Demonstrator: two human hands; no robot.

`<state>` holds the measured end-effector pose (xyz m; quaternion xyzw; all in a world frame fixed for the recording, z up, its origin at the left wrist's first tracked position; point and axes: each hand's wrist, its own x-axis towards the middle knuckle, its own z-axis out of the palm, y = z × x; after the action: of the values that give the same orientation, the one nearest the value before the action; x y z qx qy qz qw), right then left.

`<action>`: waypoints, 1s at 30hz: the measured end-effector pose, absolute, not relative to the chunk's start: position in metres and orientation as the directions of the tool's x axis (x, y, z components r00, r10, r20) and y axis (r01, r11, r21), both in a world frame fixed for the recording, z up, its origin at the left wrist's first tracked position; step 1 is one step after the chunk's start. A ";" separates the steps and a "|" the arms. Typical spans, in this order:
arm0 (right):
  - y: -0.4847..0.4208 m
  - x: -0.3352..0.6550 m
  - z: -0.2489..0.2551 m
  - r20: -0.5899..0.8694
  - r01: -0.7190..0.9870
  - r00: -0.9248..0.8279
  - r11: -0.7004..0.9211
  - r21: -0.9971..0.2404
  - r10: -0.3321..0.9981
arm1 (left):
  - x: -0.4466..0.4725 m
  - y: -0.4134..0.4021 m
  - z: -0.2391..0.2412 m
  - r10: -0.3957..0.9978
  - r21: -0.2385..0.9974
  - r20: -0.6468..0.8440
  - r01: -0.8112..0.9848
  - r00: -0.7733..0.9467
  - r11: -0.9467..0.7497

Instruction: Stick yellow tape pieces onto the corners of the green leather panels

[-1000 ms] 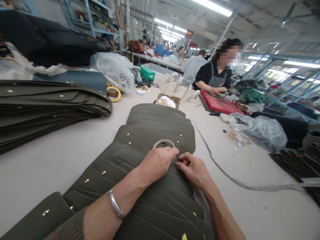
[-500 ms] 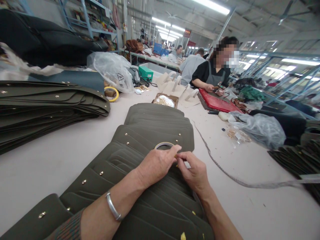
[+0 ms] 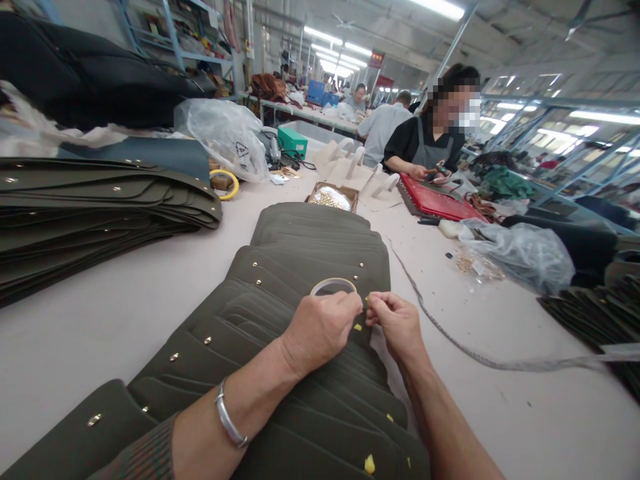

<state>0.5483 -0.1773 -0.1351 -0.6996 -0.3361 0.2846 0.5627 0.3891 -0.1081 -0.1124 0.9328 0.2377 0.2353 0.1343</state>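
My left hand (image 3: 323, 327) is closed on a roll of tape (image 3: 334, 281), whose pale ring with a yellow edge shows above the fingers. Close on its right, my right hand (image 3: 397, 323) pinches a tiny yellow piece of tape (image 3: 367, 299) between thumb and forefinger. Both hands are over a fanned-out pile of dark olive panels (image 3: 280, 307), which carry small shiny metal studs. A yellow tape bit (image 3: 358, 327) lies on the panels below the fingers, and another yellow scrap (image 3: 369, 464) sticks to them near the front.
More olive panels (image 3: 100, 200) are stacked at left, beside a yellow tape roll (image 3: 225, 185). A box of studs (image 3: 333, 197) stands behind the pile. Across the table a co-worker (image 3: 425, 147) handles a red panel (image 3: 440, 200). A plastic strip (image 3: 470, 357) trails at right.
My hands have come apart: the right has moved slightly right, away from the tape roll. A yellow bit now shows on the panels between them.
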 end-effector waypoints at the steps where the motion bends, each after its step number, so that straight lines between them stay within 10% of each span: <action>1: -0.177 0.553 -0.138 -0.045 0.124 0.624 -0.156 -0.980 0.780 | 0.389 -0.106 -0.112 0.523 0.344 0.349 0.413 0.778 -0.843; 18: -0.184 0.565 -0.141 -0.152 0.344 0.393 -0.298 -0.890 0.907 | 0.392 -0.094 -0.109 0.540 0.231 0.097 0.509 0.836 -0.829; 30: -0.177 0.545 -0.138 0.093 0.801 0.271 -0.171 -0.574 0.958 | 0.391 -0.094 -0.110 0.527 0.243 0.105 0.492 0.844 -0.836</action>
<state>0.5453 -0.1765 -0.1375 -0.7511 -0.5855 0.1465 0.2676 0.3912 -0.0945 -0.1103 0.9545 0.2668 0.0840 0.1039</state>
